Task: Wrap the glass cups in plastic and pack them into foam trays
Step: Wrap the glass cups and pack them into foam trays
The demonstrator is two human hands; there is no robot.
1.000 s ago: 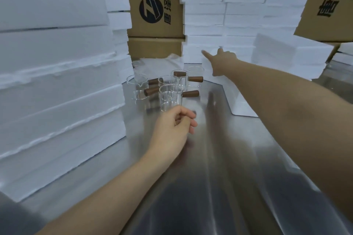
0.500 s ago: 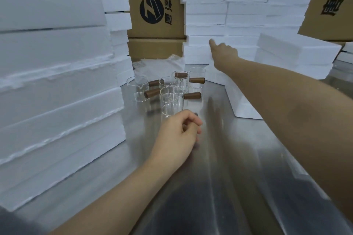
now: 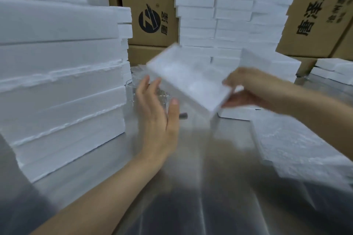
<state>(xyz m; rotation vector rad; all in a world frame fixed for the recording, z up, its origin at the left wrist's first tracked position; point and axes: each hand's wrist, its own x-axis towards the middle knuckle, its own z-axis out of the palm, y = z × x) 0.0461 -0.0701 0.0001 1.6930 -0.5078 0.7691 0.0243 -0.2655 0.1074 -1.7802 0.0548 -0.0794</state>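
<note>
One foam tray (image 3: 189,80), tilted and blurred, is pinched at its near end by the fingers of the right hand (image 3: 248,89). The left hand (image 3: 156,114) has its fingers straight and spread just beside the tray. Behind them are glass cups (image 3: 131,89) on the counter (image 3: 210,177), too hidden to count.

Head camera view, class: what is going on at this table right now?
A person is packing at a steel table. The right hand grips a foam tray by its right end, tilted in the air. The left hand is open beside the tray's left edge; blur hides any contact. Glass cups stand behind that hand, mostly hidden. Foam stacks rise at left and behind.
</note>
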